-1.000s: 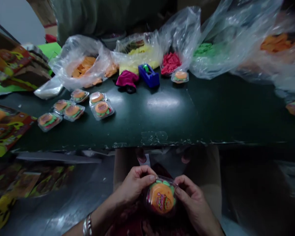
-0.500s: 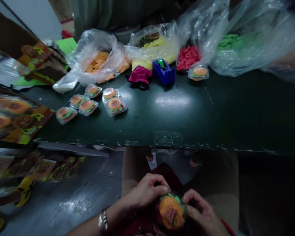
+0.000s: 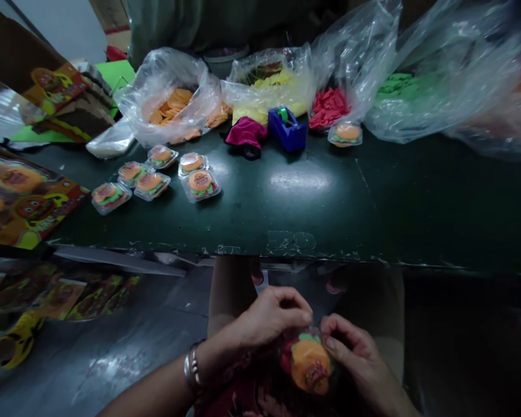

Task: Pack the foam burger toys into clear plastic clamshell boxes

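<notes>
Over my lap is a toy burger [image 3: 311, 366] in a clear plastic case, its orange top facing up with green and red layers at the edge. My left hand [image 3: 274, 317], with bracelets at the wrist, is closed with thumb and fingers pinched at the case's upper edge. On the other side, my right hand [image 3: 359, 354] pinches the case's upper right corner between thumb and fingers. The case's lower part is dark and hard to make out. Several packed toy burgers [image 3: 200, 183] rest on the dark green table [image 3: 251, 223] at left, and a single packed burger [image 3: 346, 134] lies farther right.
Along the table's back stand plastic bags of orange pieces [image 3: 172, 107], yellow pieces [image 3: 271, 79], red pieces [image 3: 330, 107] and green pieces [image 3: 397, 85]. A blue tape dispenser [image 3: 287, 130] sits beside a magenta cloth item [image 3: 246, 133]. Printed burger boxes [image 3: 38, 202] are at left. Across the table is a person's clothing.
Both hands and the cased burger have shifted slightly up and to the right in view. The table scene has slid a little left. Both hands still grip the case.
</notes>
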`<state>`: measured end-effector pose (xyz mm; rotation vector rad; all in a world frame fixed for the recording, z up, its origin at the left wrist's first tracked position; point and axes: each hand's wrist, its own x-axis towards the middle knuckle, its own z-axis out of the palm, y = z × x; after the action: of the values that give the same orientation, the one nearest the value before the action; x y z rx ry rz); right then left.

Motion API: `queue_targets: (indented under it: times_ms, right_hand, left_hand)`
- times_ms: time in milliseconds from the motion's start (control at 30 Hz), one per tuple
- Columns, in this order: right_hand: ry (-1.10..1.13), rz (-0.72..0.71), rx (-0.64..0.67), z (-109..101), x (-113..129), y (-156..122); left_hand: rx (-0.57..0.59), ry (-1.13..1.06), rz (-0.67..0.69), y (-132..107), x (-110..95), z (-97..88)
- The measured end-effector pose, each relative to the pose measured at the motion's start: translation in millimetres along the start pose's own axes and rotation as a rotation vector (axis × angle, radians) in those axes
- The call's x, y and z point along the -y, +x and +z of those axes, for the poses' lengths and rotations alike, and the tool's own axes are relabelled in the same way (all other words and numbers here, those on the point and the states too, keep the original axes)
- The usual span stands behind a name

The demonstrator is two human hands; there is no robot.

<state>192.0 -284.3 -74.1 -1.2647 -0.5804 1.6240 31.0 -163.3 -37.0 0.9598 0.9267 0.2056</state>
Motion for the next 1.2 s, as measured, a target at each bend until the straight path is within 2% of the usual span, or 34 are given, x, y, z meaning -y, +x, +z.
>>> queue_targets:
  times_ms: [100, 267, 367, 500, 667, 767, 933, 1100, 1200]
  right_hand:
    - [0.146, -0.051, -0.202, -8.2, -8.4, -1.3]
    - [0.261, -0.118, -0.428, -2.8, -18.9, -2.7]
    - [0.325, -0.152, -0.515, 3.0, -15.3, -4.3]
    - [0.353, -0.101, -0.572, 0.3, -8.7, -6.8]
    - [0.401, -0.168, -0.563, 2.0, -10.0, 1.8]
    - [0.38, -0.199, -0.462, 11.4, -9.2, 9.0]
    - [0.187, -0.17, -0.306, 20.9, -13.8, 9.1]
    - [0.162, -0.149, -0.372, 14.7, -27.4, 14.5]
    - [0.207, -0.158, -0.42, 9.0, -17.3, 29.6]
  left_hand:
    - [-0.132, -0.064, 0.041, -10.4, -3.3, -1.7]
    - [-0.188, -0.242, 0.092, -18.8, 15.3, 12.6]
    - [-0.25, -0.285, 0.143, -10.0, 17.6, 23.5]
    - [-0.221, -0.299, 0.178, -0.5, 3.7, 33.8]
    - [-0.191, -0.248, 0.18, 4.8, -4.2, 31.2]
    - [-0.191, -0.214, 0.116, 5.8, -0.8, 16.4]
    - [-0.181, -0.167, -0.027, -4.7, 7.2, -3.5]
    - [-0.197, -0.071, -0.057, -2.7, 9.8, 2.8]
    - [-0.213, -0.036, 0.018, 13.9, -3.8, 8.2]
